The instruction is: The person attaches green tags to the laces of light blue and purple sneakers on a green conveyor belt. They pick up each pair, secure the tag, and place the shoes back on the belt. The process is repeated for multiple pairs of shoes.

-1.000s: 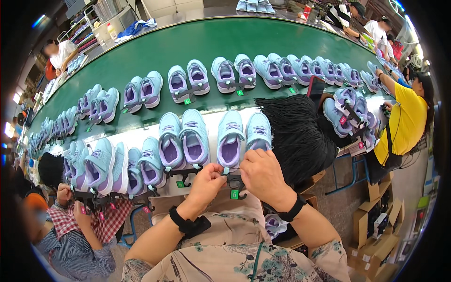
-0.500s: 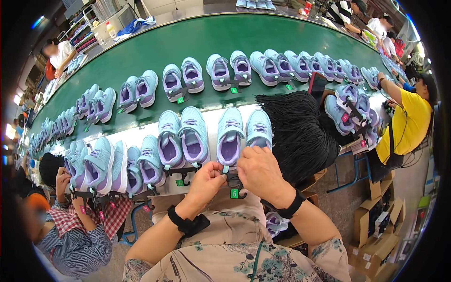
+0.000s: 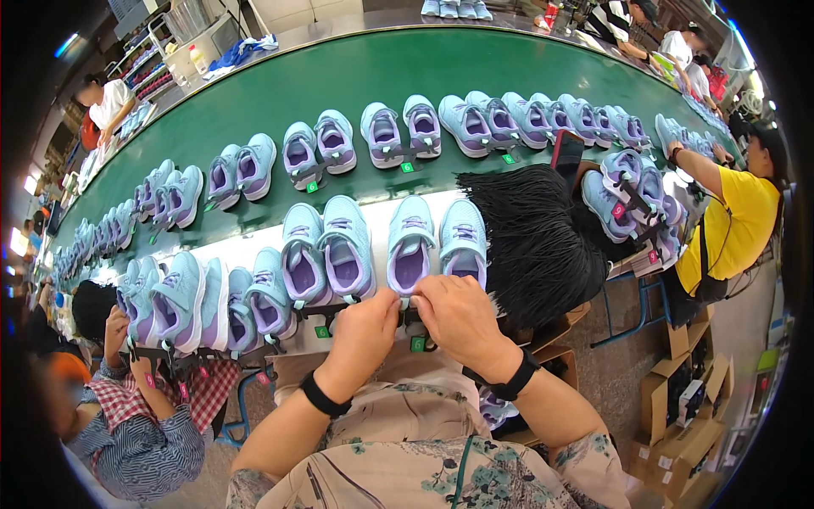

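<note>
In front of me stands a pair of light blue shoes with purple linings: the left shoe (image 3: 412, 239) and the right shoe (image 3: 464, 242), toes pointing away. At the heel of the left shoe, my left hand (image 3: 365, 332) pinches the heel loop between thumb and forefinger. Close beside it, my right hand (image 3: 458, 321) is closed on the black shoe hanger, though its fingers hide most of the grip. From the hanger a green tag (image 3: 417, 343) dangles below my fingers. Another matching pair (image 3: 346, 254), also with a green-tagged hanger, stands to the left of my hands.
Several pairs (image 3: 182, 297) continue leftward along the ledge. A thick bundle of black cords (image 3: 526, 246) lies right of my hands, beside piled shoes (image 3: 606, 208). More shoes line the green conveyor belt (image 3: 331, 76). Co-workers sit on both sides, one in yellow (image 3: 738, 212). Cardboard boxes (image 3: 670, 450) stand lower right.
My right hand has shifted left and my fingers now meet at the left shoe's heel. Shoes on the belt have slid left. The co-worker in yellow reaches further over the belt.
</note>
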The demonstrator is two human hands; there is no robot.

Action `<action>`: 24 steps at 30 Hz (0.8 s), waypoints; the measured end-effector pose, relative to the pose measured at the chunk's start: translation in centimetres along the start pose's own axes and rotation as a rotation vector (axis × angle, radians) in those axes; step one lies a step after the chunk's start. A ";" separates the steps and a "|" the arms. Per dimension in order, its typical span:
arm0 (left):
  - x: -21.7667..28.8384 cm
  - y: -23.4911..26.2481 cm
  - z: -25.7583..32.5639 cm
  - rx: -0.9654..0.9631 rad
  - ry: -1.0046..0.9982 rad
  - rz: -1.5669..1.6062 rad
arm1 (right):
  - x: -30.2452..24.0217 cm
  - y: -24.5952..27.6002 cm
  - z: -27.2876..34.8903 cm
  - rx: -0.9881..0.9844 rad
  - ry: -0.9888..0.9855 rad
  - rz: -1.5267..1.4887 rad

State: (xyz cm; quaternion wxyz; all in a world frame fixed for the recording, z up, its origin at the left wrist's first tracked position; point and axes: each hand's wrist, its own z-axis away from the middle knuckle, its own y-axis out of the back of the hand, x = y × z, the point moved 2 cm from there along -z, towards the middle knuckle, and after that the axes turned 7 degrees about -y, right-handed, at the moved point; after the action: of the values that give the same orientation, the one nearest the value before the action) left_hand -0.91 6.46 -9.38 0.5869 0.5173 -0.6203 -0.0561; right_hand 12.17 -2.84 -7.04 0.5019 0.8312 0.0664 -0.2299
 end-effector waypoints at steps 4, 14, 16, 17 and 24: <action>1.8 5.1 0.1 0.090 0.185 0.330 | -0.2 -0.2 0.2 0.014 0.042 0.035; 1.8 15.7 1.6 0.578 0.200 1.081 | 0.4 -0.2 0.8 0.019 -0.007 -0.042; 0.2 14.3 2.0 0.578 0.289 1.066 | 0.6 0.8 1.0 0.030 0.006 -0.056; 0.3 13.4 2.1 0.497 0.308 1.022 | 1.2 2.2 0.9 0.070 0.029 -0.005; -0.2 14.2 2.2 0.510 0.241 1.044 | 6.8 6.0 4.8 -0.011 -0.031 0.490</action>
State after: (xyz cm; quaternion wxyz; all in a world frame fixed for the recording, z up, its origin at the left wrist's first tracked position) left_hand -10.85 11.94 -0.60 0.4603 0.2710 -0.7158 0.4499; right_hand 18.78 -10.73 -7.12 0.5481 0.8162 -0.1435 -0.1136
